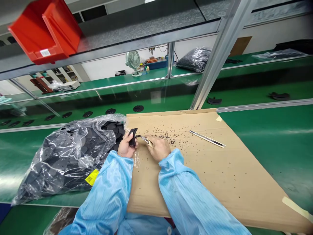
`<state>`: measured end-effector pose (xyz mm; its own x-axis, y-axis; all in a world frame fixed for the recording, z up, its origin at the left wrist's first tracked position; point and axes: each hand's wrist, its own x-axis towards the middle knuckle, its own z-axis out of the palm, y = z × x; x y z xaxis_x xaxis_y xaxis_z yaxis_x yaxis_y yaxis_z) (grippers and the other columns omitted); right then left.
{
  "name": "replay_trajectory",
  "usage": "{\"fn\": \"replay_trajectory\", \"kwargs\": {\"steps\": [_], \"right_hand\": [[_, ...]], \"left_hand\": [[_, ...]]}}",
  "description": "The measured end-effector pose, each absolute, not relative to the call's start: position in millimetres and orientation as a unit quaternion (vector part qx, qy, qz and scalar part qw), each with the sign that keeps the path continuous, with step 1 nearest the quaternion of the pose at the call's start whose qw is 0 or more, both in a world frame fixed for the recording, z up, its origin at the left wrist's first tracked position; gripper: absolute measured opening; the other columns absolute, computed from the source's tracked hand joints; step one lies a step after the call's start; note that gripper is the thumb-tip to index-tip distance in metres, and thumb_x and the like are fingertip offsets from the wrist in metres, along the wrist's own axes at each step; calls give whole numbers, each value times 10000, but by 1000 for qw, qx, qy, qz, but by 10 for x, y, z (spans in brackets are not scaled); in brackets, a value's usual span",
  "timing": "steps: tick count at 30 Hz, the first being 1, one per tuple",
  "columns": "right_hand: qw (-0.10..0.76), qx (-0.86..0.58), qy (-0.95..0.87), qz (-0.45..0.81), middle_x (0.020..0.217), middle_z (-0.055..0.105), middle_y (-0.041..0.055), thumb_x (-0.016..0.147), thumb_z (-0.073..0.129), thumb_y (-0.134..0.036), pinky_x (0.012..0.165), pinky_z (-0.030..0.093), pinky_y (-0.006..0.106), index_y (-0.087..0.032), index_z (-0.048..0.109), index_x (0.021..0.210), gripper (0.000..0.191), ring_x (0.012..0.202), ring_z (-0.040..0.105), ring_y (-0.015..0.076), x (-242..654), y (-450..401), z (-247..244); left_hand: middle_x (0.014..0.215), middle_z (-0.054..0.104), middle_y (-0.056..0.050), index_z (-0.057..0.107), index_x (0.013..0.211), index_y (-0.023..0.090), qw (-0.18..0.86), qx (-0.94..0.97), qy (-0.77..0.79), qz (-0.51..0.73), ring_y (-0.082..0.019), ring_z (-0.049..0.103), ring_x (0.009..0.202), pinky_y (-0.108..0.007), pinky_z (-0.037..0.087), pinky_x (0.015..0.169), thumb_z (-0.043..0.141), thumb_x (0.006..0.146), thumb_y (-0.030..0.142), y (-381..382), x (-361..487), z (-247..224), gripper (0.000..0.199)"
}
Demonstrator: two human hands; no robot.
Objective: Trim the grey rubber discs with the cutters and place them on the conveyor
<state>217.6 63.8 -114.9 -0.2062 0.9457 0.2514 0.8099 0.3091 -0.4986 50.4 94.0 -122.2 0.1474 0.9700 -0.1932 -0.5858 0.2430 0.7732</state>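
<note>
My left hand is closed on a black, slightly curved flat piece, held up over the left part of the cardboard sheet. My right hand grips a small hand tool with a tan handle and metal front. The tool's dark, thin tip meets or lies close to the piece's right edge; its exact kind is not clear. Beside my left hand is a clear plastic bag full of black round pieces. Many tiny dark bits are scattered on the cardboard around my right hand.
A slim cutter-like tool lies on the cardboard at right. Black pieces sit in a row on the green conveyor behind. A metal post rises at the back. Overhead, a red bin hangs over the shelf edge.
</note>
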Motion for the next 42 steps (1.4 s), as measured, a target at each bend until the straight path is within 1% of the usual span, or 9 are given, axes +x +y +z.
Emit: {"fn": "replay_trajectory", "kwargs": {"steps": [2,4,10,14,16,20,25,33,42], "right_hand": [[307,-565,-745,177,1008,718,1,824,527,-243,773,464,263,-301,637,1155,354,906,645,190,2165,645,-1172],[356,-563,-710,227,971,723,-10,814,558,-278,776,477,269,-296,630,1174,368,873,650,182,2162,658,-1198],[404,-572,-664,262,1061,707,4,781,603,-305,851,488,312,-266,628,1188,410,944,645,198,2166,681,-1240],[372,-549,-719,208,1119,687,17,782,593,-268,920,458,322,-269,636,1150,370,1041,617,215,2125,639,-1237],[348,-542,-740,194,1118,685,27,789,585,-269,923,452,322,-264,630,1152,365,1045,614,219,2100,617,-1224],[305,-548,-756,188,1125,675,45,801,578,-290,910,447,306,-251,607,1193,395,1034,613,218,2066,592,-1197],[245,-557,-777,162,1083,673,59,820,552,-313,860,449,295,-253,575,1236,421,1001,613,220,2047,572,-1192],[203,-547,-798,149,1049,685,58,839,515,-320,782,449,300,-267,571,1233,401,958,627,229,2042,549,-1152],[179,-526,-816,161,972,700,29,837,494,-284,710,423,274,-295,625,1106,299,883,644,207,2081,544,-1108]], "left_hand": [[617,560,15,490,941,196,689,266,374,561,-153,608,553,-230,476,482,730,729,269,935,531,-1212,328],[663,582,9,497,953,195,673,265,384,574,-151,627,592,-226,497,499,743,722,257,933,544,-1209,343],[639,522,46,503,827,182,678,255,341,599,-38,449,453,-117,273,355,805,656,195,970,517,-1256,347],[642,534,16,523,787,172,687,183,340,615,-107,567,593,-190,452,484,747,736,217,1002,496,-1270,234],[684,563,-2,542,806,170,702,165,328,611,-129,593,649,-216,484,527,706,768,181,1002,485,-1252,169],[693,539,-1,590,881,157,735,160,318,578,-62,487,522,-133,325,387,626,810,112,979,474,-1194,92],[633,478,13,607,961,118,765,160,316,538,-43,341,400,-149,238,333,500,869,110,951,480,-1174,141],[627,472,23,616,952,128,774,212,318,504,-26,294,368,-152,215,334,554,840,137,939,474,-1216,128],[593,458,30,620,937,110,776,239,316,491,-32,302,369,-153,221,332,604,794,135,933,487,-1223,146]]}}
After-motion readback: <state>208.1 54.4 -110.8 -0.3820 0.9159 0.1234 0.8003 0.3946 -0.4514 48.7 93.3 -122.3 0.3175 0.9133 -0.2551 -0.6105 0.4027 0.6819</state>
